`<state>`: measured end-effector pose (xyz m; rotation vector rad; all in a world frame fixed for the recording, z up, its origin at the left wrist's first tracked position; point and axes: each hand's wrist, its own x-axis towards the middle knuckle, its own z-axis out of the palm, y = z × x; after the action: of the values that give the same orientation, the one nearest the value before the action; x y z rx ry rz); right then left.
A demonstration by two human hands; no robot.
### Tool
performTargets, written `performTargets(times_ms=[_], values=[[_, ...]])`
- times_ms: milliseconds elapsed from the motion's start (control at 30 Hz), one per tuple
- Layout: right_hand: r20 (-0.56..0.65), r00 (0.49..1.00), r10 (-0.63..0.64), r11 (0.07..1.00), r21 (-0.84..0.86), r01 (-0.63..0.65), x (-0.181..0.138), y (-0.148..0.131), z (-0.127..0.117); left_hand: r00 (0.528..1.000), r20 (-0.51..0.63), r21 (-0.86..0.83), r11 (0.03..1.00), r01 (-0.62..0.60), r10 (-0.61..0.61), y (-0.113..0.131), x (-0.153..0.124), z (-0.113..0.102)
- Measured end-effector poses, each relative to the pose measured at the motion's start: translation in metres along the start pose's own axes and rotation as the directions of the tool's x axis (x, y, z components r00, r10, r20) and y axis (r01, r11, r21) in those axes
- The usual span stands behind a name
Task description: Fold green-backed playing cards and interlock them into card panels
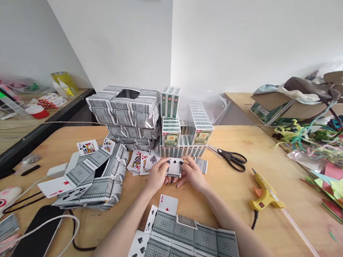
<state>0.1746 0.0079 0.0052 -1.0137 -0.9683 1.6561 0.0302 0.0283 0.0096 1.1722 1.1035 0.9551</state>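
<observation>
Both hands pinch a playing card [174, 166], a two of spades held face up above the table, perhaps with more cards beneath it. My left hand [158, 174] grips its left end, and my right hand [194, 174] its right end, thumbs on top. Below them lies a panel of joined playing cards [179, 237], mostly backs up, with an ace of diamonds [167, 204] and a seven of spades [135, 250] sticking out at its edges. Loose face-up cards [144, 161] lie just beyond my left hand.
Box-like structures made of cards [123, 108] are stacked at the back; another card piece [98, 180] sits left. Boxed card decks [172, 138] stand behind my hands. Scissors [232, 159], a yellow glue gun [264, 196] and coloured paper scraps [340, 191] lie right. A phone [32, 244] and white cable [68, 216] lie left.
</observation>
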Motion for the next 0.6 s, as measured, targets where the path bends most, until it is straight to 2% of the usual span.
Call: performTargets(times_ms=[267,600], values=[[0.028,0.999,-0.042,0.999,0.023,0.041,-0.0005,-0.0012,-0.0003,0.998,-0.049,-0.007,0.999,-0.042,0.042,-0.0042,0.0029,-0.0022],[-0.009,0.999,-0.039,0.998,-0.049,0.039,0.0009,0.0024,-0.0006,0.999,-0.036,-0.008,1.000,-0.028,0.028,0.0004,-0.0006,-0.0003]])
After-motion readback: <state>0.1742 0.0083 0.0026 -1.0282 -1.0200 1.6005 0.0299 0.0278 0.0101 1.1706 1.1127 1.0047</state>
